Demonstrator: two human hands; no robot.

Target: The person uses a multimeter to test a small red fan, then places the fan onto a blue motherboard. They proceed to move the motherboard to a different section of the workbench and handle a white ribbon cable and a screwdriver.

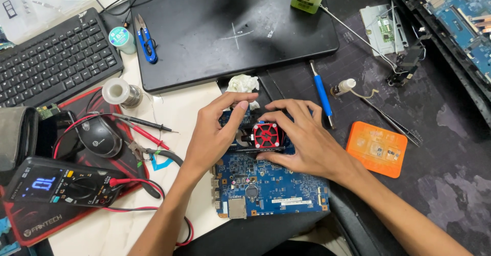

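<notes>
Blue circuit board (271, 187): flat on bench, landmark. Red cooling fan (266, 135) sits at its far edge. Left hand (212, 133) and right hand (302, 136) flank fan, fingers curled lightly round its sides. Multimeter (59, 183) well left of board; orange case (376, 148) right. Risk: a slipping grip could skew fan, stressing board components.

Pale worktop (179, 108) | dark mat (440, 133) covering its right part | blue circuit board (271, 187) near front edge, as landmark | orange flat case (376, 148) right of board | blue-handled screwdriver (322, 95) behind it | multimeter (61, 182), mouse (98, 136) far left | keyboard (53, 59) back left | closed black laptop (230, 28) behind board
</notes>
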